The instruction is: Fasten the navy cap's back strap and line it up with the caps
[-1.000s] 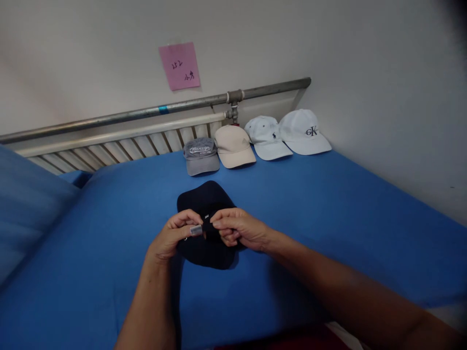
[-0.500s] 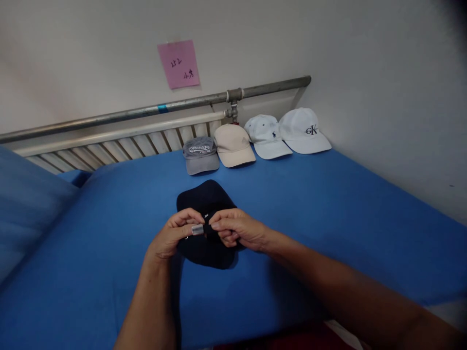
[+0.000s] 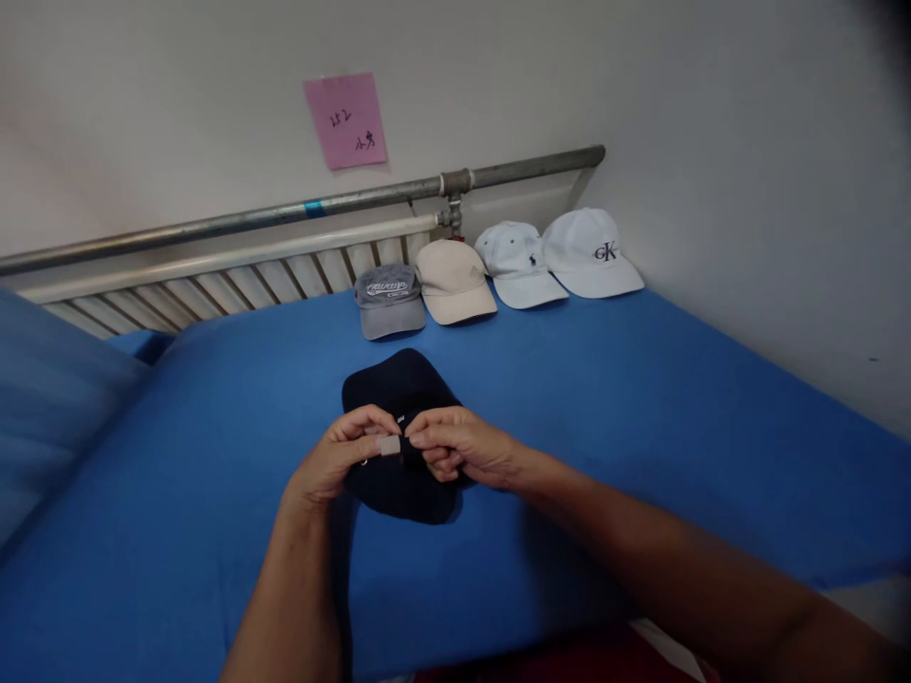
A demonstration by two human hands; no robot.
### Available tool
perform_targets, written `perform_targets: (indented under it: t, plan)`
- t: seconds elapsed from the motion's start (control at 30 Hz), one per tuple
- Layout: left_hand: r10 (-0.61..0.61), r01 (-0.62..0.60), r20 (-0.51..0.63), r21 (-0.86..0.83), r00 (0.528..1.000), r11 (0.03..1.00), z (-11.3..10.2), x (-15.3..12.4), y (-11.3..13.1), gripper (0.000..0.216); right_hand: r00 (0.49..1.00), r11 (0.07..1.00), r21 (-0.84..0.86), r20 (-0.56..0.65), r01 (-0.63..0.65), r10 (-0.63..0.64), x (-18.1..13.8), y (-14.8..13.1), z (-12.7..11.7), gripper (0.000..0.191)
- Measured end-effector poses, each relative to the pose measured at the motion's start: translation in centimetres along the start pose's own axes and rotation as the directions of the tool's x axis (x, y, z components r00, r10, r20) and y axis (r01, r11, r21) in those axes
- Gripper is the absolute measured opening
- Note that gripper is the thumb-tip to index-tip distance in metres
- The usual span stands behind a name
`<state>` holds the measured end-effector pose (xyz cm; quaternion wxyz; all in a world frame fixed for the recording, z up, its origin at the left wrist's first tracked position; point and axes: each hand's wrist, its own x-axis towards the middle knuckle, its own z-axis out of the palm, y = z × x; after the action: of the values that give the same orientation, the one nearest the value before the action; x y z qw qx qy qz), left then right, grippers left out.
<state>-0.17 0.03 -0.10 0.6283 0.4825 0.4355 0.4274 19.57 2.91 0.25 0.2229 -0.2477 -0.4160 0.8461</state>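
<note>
From the head camera, a dark navy cap (image 3: 399, 398) lies on the blue bed sheet (image 3: 641, 408), near the person. The left hand (image 3: 334, 460) pinches the cap's small metal buckle (image 3: 388, 446) between thumb and fingers, while the right hand (image 3: 459, 446) pinches the dark strap just beside it. Four caps line the far edge: grey (image 3: 388, 302), beige (image 3: 454, 282), pale blue (image 3: 518, 266), white (image 3: 592, 254).

Four caps are lying in a row by the wall: grey cap (image 3: 388, 301), beige cap (image 3: 454, 281), pale blue cap (image 3: 517, 265), white cap (image 3: 590, 253). A pink note (image 3: 345, 120) is hanging above the pipe (image 3: 285, 212).
</note>
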Motion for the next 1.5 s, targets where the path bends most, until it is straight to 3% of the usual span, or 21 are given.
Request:
perform_targets:
  t: [0.17,0.37,0.57,0.73,0.87,1.1,1.23,1.5]
  plan:
    - [-0.011,0.011,0.002,0.014,1.000,1.000,0.4,0.2,0.1,0.015,1.000,0.999,-0.052,-0.015,0.014,-0.015,0.0,0.0,0.1,0.013]
    - [-0.023,0.023,-0.001,-0.034,1.000,0.999,-0.1,0.1,-0.1,0.019,0.974,0.939,-0.319,-0.138,0.126,-0.178,-0.5,-1.0,0.2,0.011]
    - [-0.080,0.081,0.046,-0.026,0.996,0.996,0.5,0.1,0.1,0.018,0.973,0.916,-0.359,-0.071,0.181,-0.220,-0.9,-1.0,0.4,0.016]
    - [-0.029,0.030,0.007,-0.040,1.000,0.999,0.3,-0.1,0.0,0.019,0.964,0.870,-0.447,-0.056,0.208,-0.259,-1.2,-1.8,-0.4,0.017]
    - [-0.045,0.046,0.014,-0.021,0.999,0.999,0.0,-0.1,0.0,0.022,0.968,0.863,-0.461,-0.030,0.208,-0.249,-1.5,-2.2,-1.1,0.022]
    - [-0.131,0.125,0.088,0.072,0.987,0.990,0.8,-0.1,0.2,0.022,0.954,0.830,-0.495,-0.009,0.256,-0.300,-1.7,-1.8,-0.2,0.017]
    - [-0.098,0.095,0.039,0.063,0.994,0.993,0.6,-0.1,0.1,0.026,0.966,0.800,-0.558,0.014,0.221,-0.258,-2.1,-2.4,-0.4,0.018]
    - [-0.091,0.081,0.093,0.109,0.992,0.991,0.7,-0.3,0.1,0.023,0.984,0.865,-0.471,0.039,0.173,-0.175,-2.1,-2.3,-0.9,0.020]
